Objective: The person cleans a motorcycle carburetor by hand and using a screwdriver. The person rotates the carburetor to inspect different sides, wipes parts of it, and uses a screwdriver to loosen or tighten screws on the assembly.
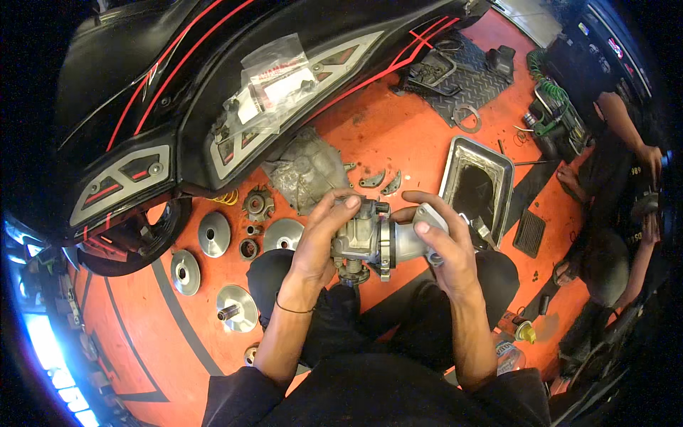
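Note:
Between both hands, above my knees, I hold a grey metal throttle body (358,240) joined to an intake manifold (409,242) by a ring clamp (385,249). My left hand (321,238) wraps the throttle body's left side, thumb on top near a black connector. Closed round the manifold's flanged end is my right hand (453,249), its thumb on the flange and its fingers behind. Below the throttle body hangs a round spring-loaded part (352,270). Just beyond my hands lies a large grey casting (307,171) on the orange floor.
Pulley discs (215,234) and small rings lie left. A black scooter body (206,92) carries a clear plastic bag (277,85). At right are an oily metal tray (478,181), a green-hosed tool (558,117), a bottle (509,356) and another person's arm (626,128).

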`<state>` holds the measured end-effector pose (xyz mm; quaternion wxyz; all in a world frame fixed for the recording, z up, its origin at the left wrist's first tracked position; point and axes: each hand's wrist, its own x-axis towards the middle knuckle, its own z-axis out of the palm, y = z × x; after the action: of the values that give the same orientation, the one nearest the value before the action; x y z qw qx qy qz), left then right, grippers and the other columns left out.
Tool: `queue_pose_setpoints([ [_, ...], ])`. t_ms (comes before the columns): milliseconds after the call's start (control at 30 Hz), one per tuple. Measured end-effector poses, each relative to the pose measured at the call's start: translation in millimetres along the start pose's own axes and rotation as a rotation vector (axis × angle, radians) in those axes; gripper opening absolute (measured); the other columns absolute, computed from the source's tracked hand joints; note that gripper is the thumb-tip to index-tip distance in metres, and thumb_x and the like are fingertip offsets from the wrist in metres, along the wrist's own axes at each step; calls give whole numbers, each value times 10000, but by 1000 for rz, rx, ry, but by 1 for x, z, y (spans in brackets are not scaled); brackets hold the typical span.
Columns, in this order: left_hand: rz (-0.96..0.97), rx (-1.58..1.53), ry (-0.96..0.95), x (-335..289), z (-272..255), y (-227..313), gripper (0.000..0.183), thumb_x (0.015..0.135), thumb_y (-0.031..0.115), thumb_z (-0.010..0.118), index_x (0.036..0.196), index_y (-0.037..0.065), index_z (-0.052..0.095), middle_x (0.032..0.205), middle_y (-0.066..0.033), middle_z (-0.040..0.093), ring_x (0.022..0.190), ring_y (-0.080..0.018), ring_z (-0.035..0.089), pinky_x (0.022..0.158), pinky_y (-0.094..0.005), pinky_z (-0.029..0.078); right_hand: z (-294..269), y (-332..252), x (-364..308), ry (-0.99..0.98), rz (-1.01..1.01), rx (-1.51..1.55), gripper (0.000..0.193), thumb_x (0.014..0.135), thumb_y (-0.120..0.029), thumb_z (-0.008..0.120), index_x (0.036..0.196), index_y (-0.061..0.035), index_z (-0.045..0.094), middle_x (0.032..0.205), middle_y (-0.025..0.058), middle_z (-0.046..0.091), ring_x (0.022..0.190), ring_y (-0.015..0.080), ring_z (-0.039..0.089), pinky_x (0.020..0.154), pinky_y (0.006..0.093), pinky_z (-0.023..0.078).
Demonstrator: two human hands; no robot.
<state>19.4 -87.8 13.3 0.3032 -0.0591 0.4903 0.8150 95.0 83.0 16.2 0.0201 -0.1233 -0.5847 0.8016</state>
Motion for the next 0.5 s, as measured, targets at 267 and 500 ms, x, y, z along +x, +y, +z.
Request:
queue_pose_setpoints([
  [267, 218, 218, 46, -4, 7, -7, 344, 851, 211, 698, 1099, 8, 572, 949, -68, 629, 870, -144, 614, 783, -272, 492, -4, 8, 9, -9, 163, 314, 294, 919, -245, 470, 947, 27, 576, 999, 191, 625, 964, 260, 599, 894, 368, 457],
  [500, 399, 483, 94, -7, 7, -11, 378, 847, 270, 718, 1065, 5, 561, 928, -51, 633, 855, -117, 578, 784, -262, 455, -6, 16, 10, 9, 205, 407, 285, 933, -244, 473, 941, 19, 583, 987, 186, 629, 946, 260, 605, 874, 374, 465],
])
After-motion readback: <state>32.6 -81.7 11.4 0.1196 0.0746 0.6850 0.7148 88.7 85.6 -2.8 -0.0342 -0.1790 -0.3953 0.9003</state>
